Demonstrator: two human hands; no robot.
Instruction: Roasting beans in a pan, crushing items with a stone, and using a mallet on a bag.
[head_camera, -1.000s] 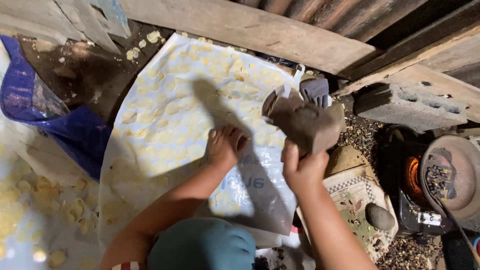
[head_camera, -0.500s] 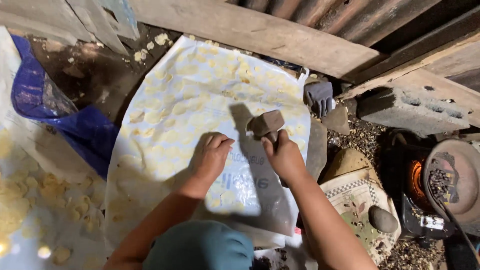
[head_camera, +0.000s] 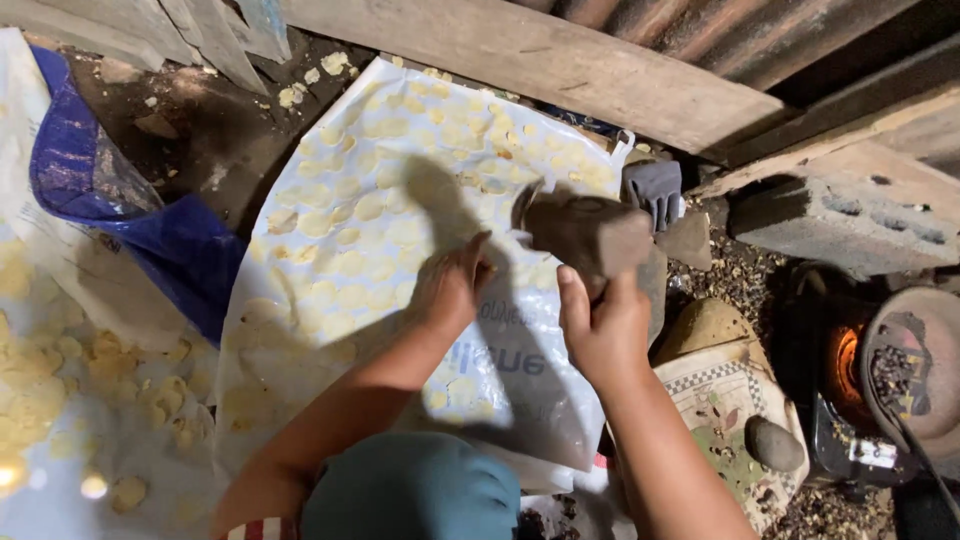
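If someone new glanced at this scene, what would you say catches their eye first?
Probably the right hand at centre, gripping a chunky brown wooden block raised over a white plastic sheet dotted with pale yellow flattened pieces. The left hand rests on that sheet. At the far right, glowing embers shine beside a round pan.

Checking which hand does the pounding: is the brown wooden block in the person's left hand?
No, the brown wooden block is gripped in the right hand, while the left hand rests flat on the white plastic sheet.
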